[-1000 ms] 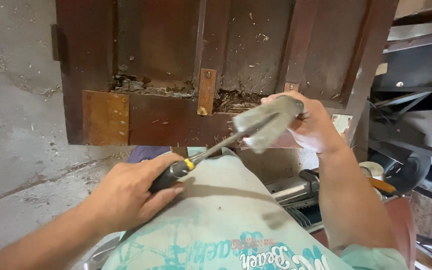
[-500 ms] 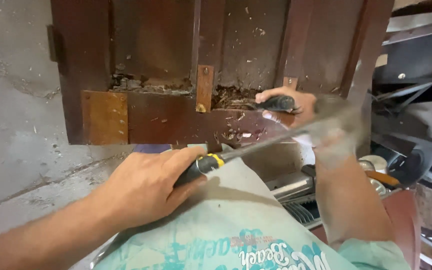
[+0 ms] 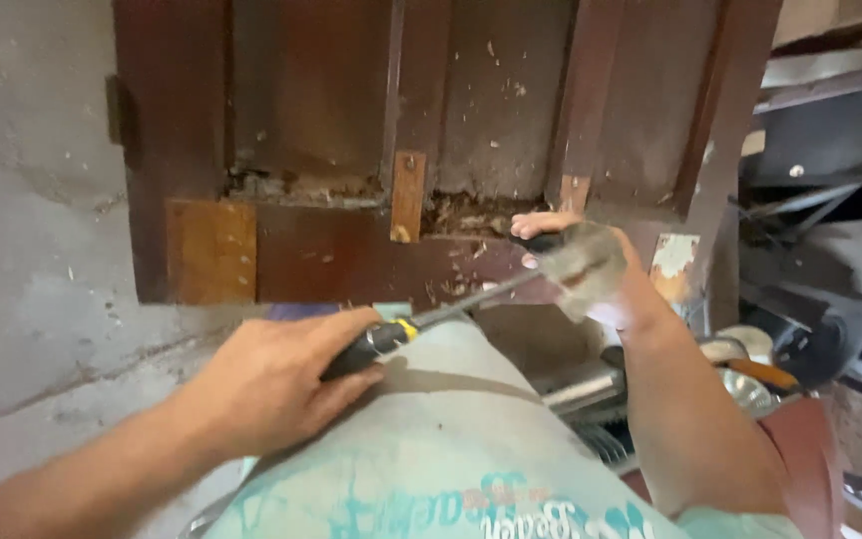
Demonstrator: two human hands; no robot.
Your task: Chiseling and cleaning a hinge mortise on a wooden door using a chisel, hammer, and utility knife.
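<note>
Hammer: the hammer (image 3: 511, 284) sits low and blurred, its head right at the right hand, beside the rotted gap in the door; half a second ago the head was higher and further right, and a second ago it was raised in front of the door's lower rail.
Meaning: the blur and the lower head suggest a swing arriving at the tool held against the wood, so the chipping work looks to be mid-stroke rather than paused.
Left hand: the left hand (image 3: 276, 384) is wrapped around the black-and-yellow grip, fingers curled tight on the handle, thumb side up; it has shifted slightly right and up compared with a second ago.
Right hand: the right hand (image 3: 591, 274) is pressed against the door's bottom rail, fingers closed round a dark chisel handle (image 3: 543, 242); the blade cannot be made out.
Change in right hand: a second ago it was lifted with the hammer head in front of it; it now rests at the damaged spot, as it did half a second ago.
Wooden door: the dark brown wooden door (image 3: 331, 250) stands against the grey wall, its lower edge crumbled, with chips scattered over the rail.
Knee: the person's knee in pale printed fabric (image 3: 451, 439) lies under the hammer shaft.
Surroundings: metal tools and a round grinder-like machine (image 3: 810, 349) lie at the right.
</note>
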